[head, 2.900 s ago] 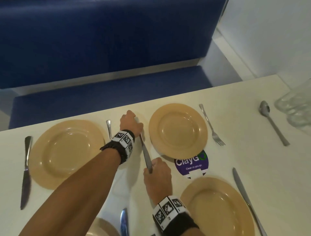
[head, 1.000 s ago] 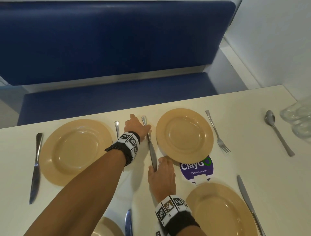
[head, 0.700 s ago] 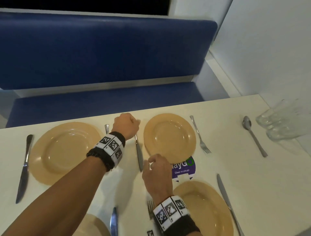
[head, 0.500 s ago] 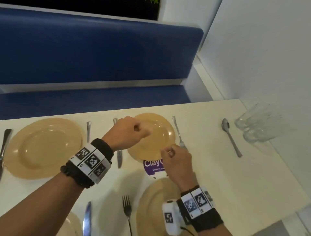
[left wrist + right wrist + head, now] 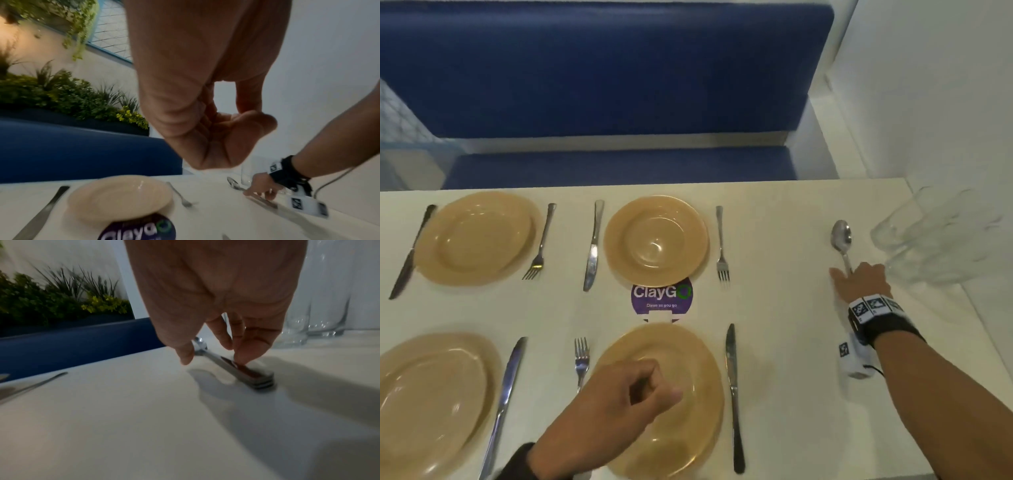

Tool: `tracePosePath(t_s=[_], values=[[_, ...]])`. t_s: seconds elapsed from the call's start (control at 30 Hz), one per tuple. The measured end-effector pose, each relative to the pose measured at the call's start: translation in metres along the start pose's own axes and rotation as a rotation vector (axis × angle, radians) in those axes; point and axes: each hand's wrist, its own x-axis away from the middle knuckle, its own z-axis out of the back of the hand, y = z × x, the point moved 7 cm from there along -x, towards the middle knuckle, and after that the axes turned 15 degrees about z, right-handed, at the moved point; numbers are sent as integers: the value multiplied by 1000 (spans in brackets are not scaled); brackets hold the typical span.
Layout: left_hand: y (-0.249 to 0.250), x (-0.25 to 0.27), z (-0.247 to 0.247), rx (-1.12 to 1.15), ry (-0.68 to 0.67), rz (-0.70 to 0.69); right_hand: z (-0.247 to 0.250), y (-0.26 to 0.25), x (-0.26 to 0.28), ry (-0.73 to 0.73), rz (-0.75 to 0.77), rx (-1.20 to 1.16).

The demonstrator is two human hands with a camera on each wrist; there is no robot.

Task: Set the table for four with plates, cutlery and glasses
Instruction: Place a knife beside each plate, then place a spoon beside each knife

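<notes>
Four tan plates lie on the white table [image 5: 791, 394]: far left [image 5: 477, 238], far right [image 5: 655, 241], near left [image 5: 431, 404], near right [image 5: 695, 349]. Each has a knife, such as the far right plate's knife [image 5: 593, 246], and three show a fork, such as one fork [image 5: 720, 243]. Stacked spoons [image 5: 841, 236] [image 5: 246, 373] lie at the right. My right hand [image 5: 859, 281] [image 5: 214, 359] reaches over their handles: fingertips [image 5: 244, 358] touch the top, the thumb is beside them on the table. My left hand [image 5: 619, 401] [image 5: 216, 129] hovers over the near right plate, loosely curled, holding nothing.
Clear glasses [image 5: 935, 236] [image 5: 320, 305] stand grouped by the white wall, just right of the spoons. A purple round sticker [image 5: 661, 296] lies between the two right plates. A blue bench [image 5: 602, 85] runs along the table's far edge.
Both hands let go of the knife beside the far right plate. My right hand moved right onto the spoons; my left hand drew back over the near right plate.
</notes>
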Motion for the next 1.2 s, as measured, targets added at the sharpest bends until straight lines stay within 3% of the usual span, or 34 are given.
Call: tracePosePath(t_s=[0.23,0.5,0.6,0.73,0.87,1.0,1.2], values=[[-58,40,-47,67,-44,215,-11,-7,-6,119,111,80],[-54,38,-73,127,-75,181,-23,-13,27,-61,188,-28],[-33,25,-75,196,-73,143,-17,-32,74,-151,347,-116],[-1,4,-77,388,-27,134,6,-87,198,-209,597,-362],[9,1,-90,707,-163,170,11,-130,281,-253,765,-507],[-13,10,-90,842,-156,213,4,-137,308,-268,750,-640],[-31,12,-87,795,-244,207,0,-131,315,-445,607,-789]])
